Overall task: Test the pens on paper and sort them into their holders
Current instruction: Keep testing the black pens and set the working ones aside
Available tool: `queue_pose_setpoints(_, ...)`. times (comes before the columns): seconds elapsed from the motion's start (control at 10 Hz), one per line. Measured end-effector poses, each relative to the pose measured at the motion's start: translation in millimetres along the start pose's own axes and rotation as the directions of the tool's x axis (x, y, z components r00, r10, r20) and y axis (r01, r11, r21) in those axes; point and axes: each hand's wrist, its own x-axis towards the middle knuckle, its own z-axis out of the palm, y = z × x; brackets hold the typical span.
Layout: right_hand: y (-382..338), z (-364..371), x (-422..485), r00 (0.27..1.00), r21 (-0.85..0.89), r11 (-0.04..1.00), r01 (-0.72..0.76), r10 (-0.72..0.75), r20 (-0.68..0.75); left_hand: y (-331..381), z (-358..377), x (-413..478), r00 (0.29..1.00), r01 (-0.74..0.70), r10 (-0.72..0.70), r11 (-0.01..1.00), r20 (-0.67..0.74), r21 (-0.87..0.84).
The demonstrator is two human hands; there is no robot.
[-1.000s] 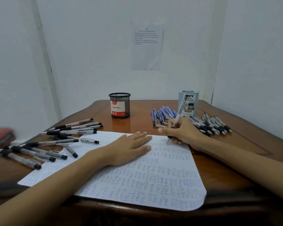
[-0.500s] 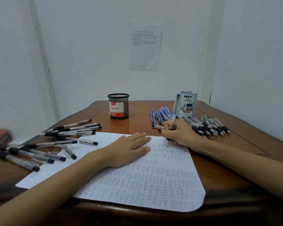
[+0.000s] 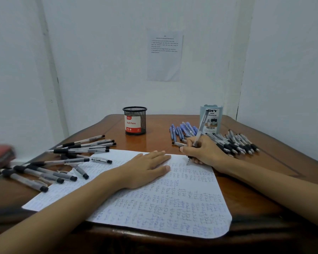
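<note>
White walls meet in a corner behind the brown wooden counter (image 3: 246,189). A printed sheet (image 3: 164,55) is fixed to the back wall; its text is too small to read.

Paper (image 3: 163,208): one large sheet, covered in rows of small handwritten marks. It lies flat and reaches the near edge of the counter.

Left hand (image 3: 145,169): palm down on the paper, fingers (image 3: 154,154) straight and close together, holding nothing.

Right hand (image 3: 204,153): at the far right corner of the paper, fingers curled round a pen (image 3: 200,129). The pen tilts away from the person, tip down at the paper. Whether the tip touches cannot be told.

Cup (image 3: 135,121): black mesh, label reading "Ball Pens". It stands upright at far centre.

Organizer (image 3: 212,118): pale blue, labelled "DIY Desk Organizer". It stands upright at far right.

Blue pens (image 3: 182,130): lying in a cluster on the counter between cup and organizer.

Black-grip pens (image 3: 235,142): lying in a row just beyond and right of the right hand.

Capped pens (image 3: 62,158): scattered on the left of the counter, several resting across the left part of the paper.

A red item (image 3: 0,156) sits at the left edge, too blurred to identify.
</note>
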Motion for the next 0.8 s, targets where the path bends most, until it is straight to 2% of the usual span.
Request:
queue_pose_setpoints(0.2, 0.5, -0.6, 1.3, 1.000, 0.008, 1.000, -0.025, 0.025, -0.012, -0.5, 0.6, 0.5, 1.000, -0.001, 0.001, 1.000, -0.008, -0.012)
queue_pose_setpoints(0.8, 4.8, 0.1, 4.1, 0.998, -0.036, 0.999, 0.037, -0.039, -0.050, -1.5, 1.2, -0.1, 1.000, -0.006, 0.005, 1.000, -0.015, -0.012)
